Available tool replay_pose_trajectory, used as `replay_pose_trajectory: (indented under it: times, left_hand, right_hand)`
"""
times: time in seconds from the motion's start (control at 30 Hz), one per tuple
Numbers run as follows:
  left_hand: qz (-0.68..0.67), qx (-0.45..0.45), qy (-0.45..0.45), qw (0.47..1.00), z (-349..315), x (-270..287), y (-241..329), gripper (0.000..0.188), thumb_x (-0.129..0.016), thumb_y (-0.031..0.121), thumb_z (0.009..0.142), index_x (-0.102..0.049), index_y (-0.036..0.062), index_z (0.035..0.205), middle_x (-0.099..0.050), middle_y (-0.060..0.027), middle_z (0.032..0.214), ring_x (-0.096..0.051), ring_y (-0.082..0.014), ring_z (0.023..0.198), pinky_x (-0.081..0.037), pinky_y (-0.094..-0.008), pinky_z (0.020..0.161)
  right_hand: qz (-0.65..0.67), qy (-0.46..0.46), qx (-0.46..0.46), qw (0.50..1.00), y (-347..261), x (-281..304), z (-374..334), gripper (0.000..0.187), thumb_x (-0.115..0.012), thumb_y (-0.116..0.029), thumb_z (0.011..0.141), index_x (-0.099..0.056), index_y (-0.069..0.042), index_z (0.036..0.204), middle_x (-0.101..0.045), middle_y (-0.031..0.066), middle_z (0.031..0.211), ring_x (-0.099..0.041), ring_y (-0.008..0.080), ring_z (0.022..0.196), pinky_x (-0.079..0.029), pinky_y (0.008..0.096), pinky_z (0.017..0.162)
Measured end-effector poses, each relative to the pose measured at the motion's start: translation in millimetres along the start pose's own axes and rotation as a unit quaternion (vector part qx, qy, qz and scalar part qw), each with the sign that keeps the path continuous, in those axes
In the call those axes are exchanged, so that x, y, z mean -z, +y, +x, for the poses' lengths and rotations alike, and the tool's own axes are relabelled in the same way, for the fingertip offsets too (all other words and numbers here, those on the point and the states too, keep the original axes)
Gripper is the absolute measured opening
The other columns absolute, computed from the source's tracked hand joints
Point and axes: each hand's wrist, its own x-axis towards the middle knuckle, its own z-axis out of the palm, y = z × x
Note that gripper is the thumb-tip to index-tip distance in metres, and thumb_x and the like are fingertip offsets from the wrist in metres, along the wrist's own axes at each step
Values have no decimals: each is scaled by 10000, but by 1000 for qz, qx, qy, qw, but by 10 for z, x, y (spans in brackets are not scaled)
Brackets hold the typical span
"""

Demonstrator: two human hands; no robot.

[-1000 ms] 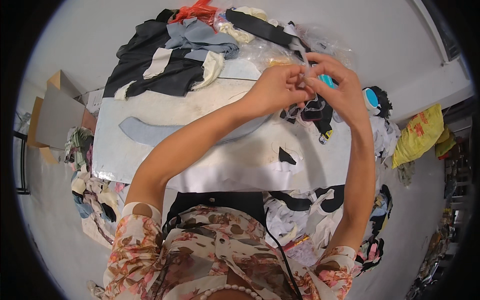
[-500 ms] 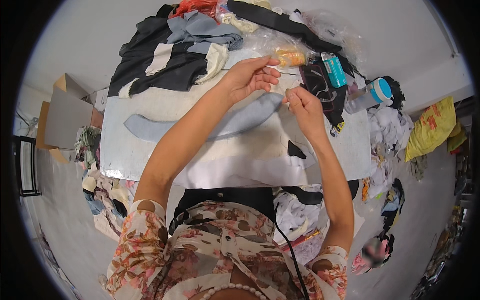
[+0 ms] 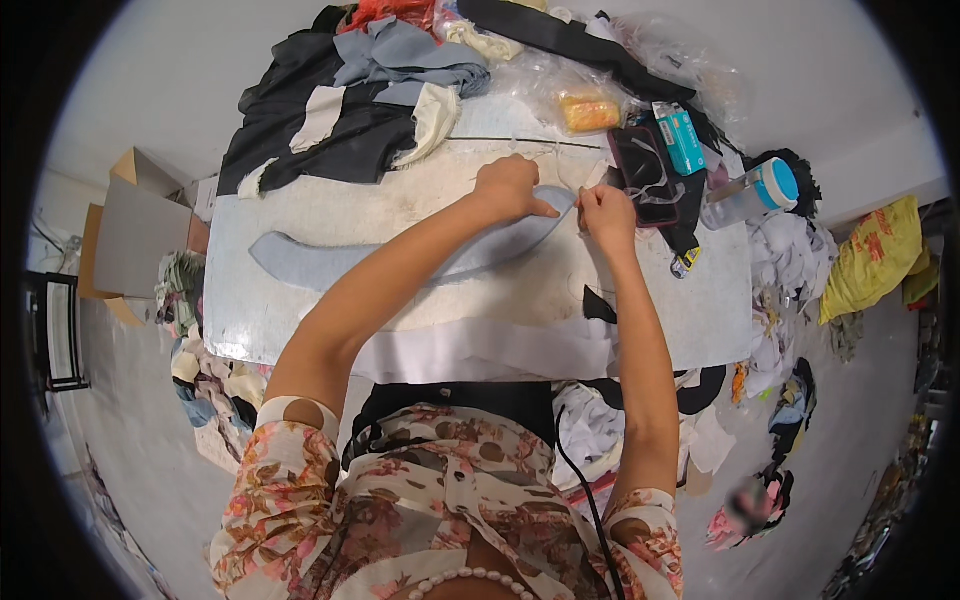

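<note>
Blue-grey curved piece [image 3: 330, 262]: already shaped and laid flat on the table [image 3: 225, 315], long axis left to right, bowed toward me, right tip angled away. My left hand [image 3: 512, 190] rests on it, thumb out, finger closure unclear. My right hand [image 3: 608, 212] pinches beside that tip; contents indistinct, remaining work there unverified.

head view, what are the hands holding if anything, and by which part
Left hand: over the blue piece near its right end, nothing visibly gripped. Right hand: pinched shut; whether it holds anything cannot be told.
</note>
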Motion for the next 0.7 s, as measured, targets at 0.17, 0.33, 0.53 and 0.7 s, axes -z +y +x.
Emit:
replay_pose_trajectory:
  times: [0.17,0.33,0.53,0.7]
  left_hand:
    - [14,-39,-15,999,54,-58,28,581,-844,495,614,-668,47,940,-675,-141,849,-654,-307,811,-512,-387,721]
    - [-162,-65,-50,983,-59,105,100,414,-865,290,655,-618,61,896,-659,-70,788,-634,-184,755,-484,-303,675]
    - [-502,-66,-138,851,-189,235,-90,394,-810,16,713,-586,66,1034,-686,-17,891,-607,-57,816,-459,-213,731]
    - [-506,-55,-145,848,-195,245,-83,419,-797,65,745,-593,59,1111,-709,-41,914,-625,-97,837,-462,-236,781]
  right_hand:
    - [-28,6,0,1000,-17,12,24,326,-586,-275,868,-675,-28,675,-650,139,626,-653,332,660,-490,444,650]
    - [-30,-55,-14,998,-42,140,28,311,-581,-260,869,-659,-30,674,-662,135,654,-657,336,682,-493,454,657]
    - [-41,-128,77,988,-230,112,-203,219,-594,-199,849,-698,-6,837,-673,164,707,-657,345,691,-495,459,666]
    - [112,-297,14,948,-282,153,-550,213,-532,-52,861,-691,-1,994,-605,93,629,-534,137,510,-428,299,507]
